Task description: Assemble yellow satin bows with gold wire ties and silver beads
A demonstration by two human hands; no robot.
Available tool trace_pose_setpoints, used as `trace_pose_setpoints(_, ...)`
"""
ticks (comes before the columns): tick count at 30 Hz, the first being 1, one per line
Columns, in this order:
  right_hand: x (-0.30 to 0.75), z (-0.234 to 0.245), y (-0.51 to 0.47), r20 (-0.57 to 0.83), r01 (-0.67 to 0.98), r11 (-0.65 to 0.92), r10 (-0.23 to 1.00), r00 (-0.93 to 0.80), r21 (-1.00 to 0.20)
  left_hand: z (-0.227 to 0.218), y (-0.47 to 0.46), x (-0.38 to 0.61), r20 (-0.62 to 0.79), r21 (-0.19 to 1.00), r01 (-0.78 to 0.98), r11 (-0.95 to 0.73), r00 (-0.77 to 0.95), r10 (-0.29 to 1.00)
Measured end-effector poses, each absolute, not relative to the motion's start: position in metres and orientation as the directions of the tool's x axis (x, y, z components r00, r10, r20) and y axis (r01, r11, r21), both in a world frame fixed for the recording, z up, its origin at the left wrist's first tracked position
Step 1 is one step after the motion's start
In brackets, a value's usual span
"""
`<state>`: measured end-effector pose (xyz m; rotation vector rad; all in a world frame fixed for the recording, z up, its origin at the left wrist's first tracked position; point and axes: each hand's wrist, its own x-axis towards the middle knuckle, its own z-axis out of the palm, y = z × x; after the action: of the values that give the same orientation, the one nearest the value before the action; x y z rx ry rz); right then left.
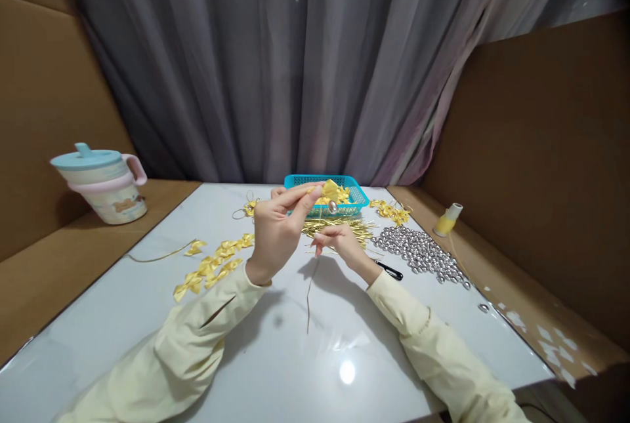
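My left hand [278, 229] is raised above the white table [275, 357], its fingers pinched on a small yellow ribbon bow [329, 189] with a silver bell [333, 207] hanging just under it. My right hand [339, 244] is lower and to the right, fingers pinched on a thin gold wire [310, 295] that trails down toward me. Both arms wear pale yellow sleeves. Under the hands lies a heap of gold wire ties [344, 229].
A teal basket [350, 189] with yellow bows stands at the back. Several yellow bows [212, 267] lie left, silver bells [423, 254] right, a yellow spool [447, 220] on the right ledge, a black-handled tool [391, 271] near my right wrist, a lidded cup [105, 185] far left. Cardboard walls flank the table.
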<state>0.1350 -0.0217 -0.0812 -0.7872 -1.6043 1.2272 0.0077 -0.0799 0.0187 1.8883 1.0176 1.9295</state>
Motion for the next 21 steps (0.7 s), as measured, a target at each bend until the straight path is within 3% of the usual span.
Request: trace_pose_setpoints(21, 0.141, -0.097, -0.01, 0.209, 0.04, 0.242, 0.899, -0.385, -0.969, 0.015, -0.077, 0.006, 0.702, 0.711, 0.193, -0.676, -0.149, 0.696)
